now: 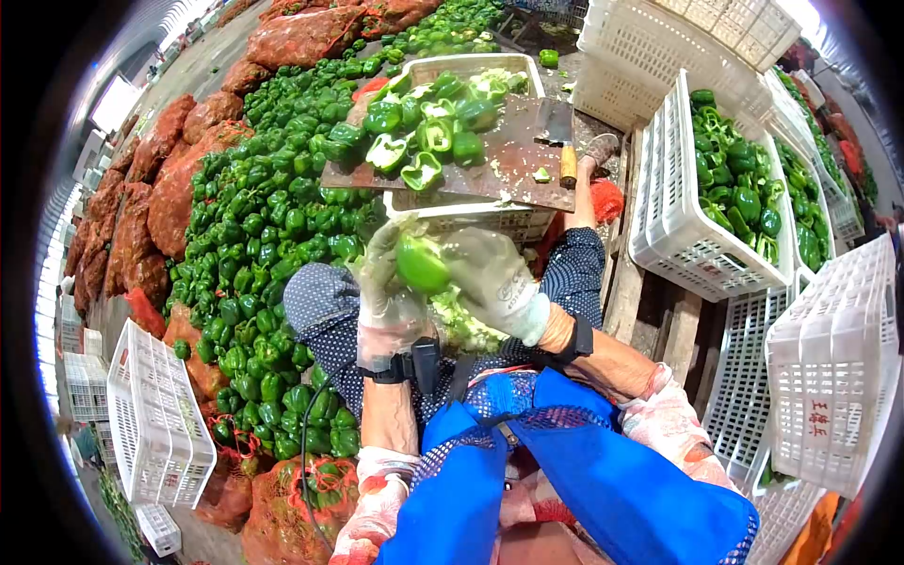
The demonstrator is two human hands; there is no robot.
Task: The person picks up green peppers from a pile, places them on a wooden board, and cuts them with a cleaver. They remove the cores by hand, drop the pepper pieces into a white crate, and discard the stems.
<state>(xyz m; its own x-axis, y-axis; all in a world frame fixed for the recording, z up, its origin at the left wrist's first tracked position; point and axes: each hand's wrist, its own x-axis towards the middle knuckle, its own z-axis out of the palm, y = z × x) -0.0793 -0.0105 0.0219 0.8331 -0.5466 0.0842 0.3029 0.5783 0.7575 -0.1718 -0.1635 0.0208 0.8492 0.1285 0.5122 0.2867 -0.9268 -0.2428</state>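
A green bell pepper [421,264] is between my two gloved hands, above my lap. My left hand [386,287] grips it from the left side, fingers curled up around it. My right hand [494,282] presses against its right side with bent fingers, somewhat blurred. Pale pepper scraps [461,328] lie below the hands. Just beyond, a brown cutting board [513,155] rests across a white crate [452,64]. Cut and whole peppers [433,135] are piled on the board. A cleaver [556,122] with a wooden handle lies at the board's right.
A large heap of green peppers [273,245] spreads on the left, with full red mesh sacks [179,188] behind. White crates of peppers [716,198] stand at right on a wooden pallet [621,301]. More white crates [833,367] are stacked lower right; another crate [160,424] stands lower left.
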